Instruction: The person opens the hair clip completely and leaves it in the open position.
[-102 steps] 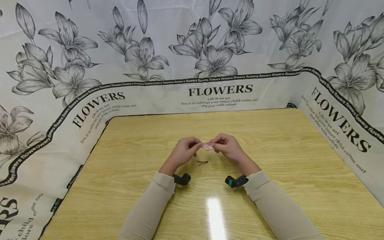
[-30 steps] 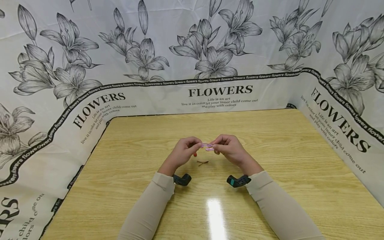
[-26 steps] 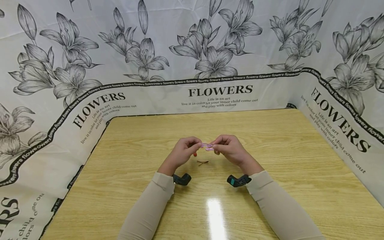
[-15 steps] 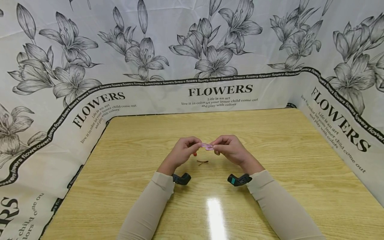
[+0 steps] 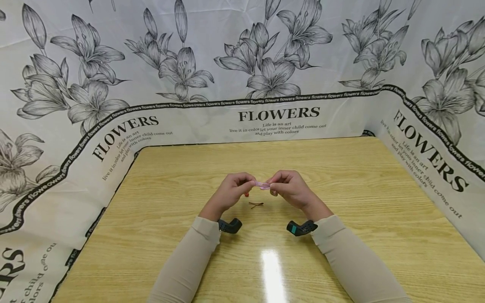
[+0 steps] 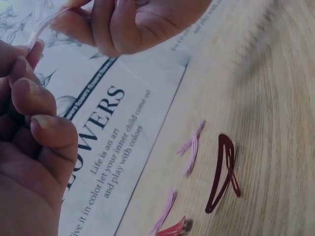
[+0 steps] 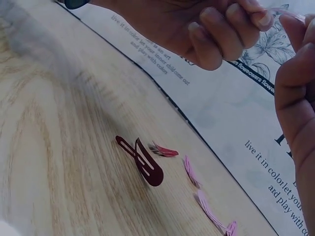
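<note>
Fingertips of my left hand [image 5: 238, 187] and right hand [image 5: 286, 184] pinch the two ends of one pale pink snap hair clip [image 5: 260, 184], stretched between them above the table. Part of that clip is covered by the fingers; a thin strip of it shows in the left wrist view. Beneath the hands lies a dark red snap hair clip [image 7: 154, 177], its arms sprung apart. A brighter red hair clip [image 7: 166, 152] lies close to it, partly behind my left hand in the head view. Pink hair clips [image 6: 194, 145] rest farther back on the wood.
The wooden table [image 5: 189, 168] is bordered at the back and sides by a white cloth [image 5: 197, 126] with printed flowers and lettering. Dark bands [image 5: 230, 226] sit at both wrists. Light glares off the table's front.
The held pink clip has tilted and dropped slightly at its right end, now overlapping the pink on the table in the head view. My right hand has shifted a little right; both hands keep their pinch.
</note>
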`<state>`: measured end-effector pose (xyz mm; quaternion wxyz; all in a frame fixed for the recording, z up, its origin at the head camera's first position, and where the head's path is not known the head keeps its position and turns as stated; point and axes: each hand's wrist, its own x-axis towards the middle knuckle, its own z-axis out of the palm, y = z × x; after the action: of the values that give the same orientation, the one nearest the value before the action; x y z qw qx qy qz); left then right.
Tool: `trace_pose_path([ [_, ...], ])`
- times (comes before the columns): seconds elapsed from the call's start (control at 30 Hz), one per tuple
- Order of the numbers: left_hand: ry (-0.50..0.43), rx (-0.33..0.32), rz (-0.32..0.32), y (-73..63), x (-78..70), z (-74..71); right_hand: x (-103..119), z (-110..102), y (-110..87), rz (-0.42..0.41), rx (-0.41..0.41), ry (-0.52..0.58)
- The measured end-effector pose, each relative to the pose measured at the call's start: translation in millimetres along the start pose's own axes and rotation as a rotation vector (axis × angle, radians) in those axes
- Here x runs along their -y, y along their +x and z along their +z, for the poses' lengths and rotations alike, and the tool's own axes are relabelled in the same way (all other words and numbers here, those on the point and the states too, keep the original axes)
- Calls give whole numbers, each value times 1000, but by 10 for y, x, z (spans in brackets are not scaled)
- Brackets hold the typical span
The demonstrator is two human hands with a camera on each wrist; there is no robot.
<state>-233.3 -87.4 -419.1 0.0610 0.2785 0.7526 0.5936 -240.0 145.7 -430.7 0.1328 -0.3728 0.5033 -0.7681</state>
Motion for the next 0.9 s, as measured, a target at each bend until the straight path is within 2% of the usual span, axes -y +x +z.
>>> trace_pose_path([
  [0.37, -34, 11, 9, 1, 21, -12, 5, 19, 3, 21, -17, 23],
  [0.6, 15, -1, -36, 10, 30, -14, -22, -19, -1, 29, -51, -20],
  [0.9, 90, 10, -52, 16, 60, -18, -11, -29, -7, 110, -152, -132],
])
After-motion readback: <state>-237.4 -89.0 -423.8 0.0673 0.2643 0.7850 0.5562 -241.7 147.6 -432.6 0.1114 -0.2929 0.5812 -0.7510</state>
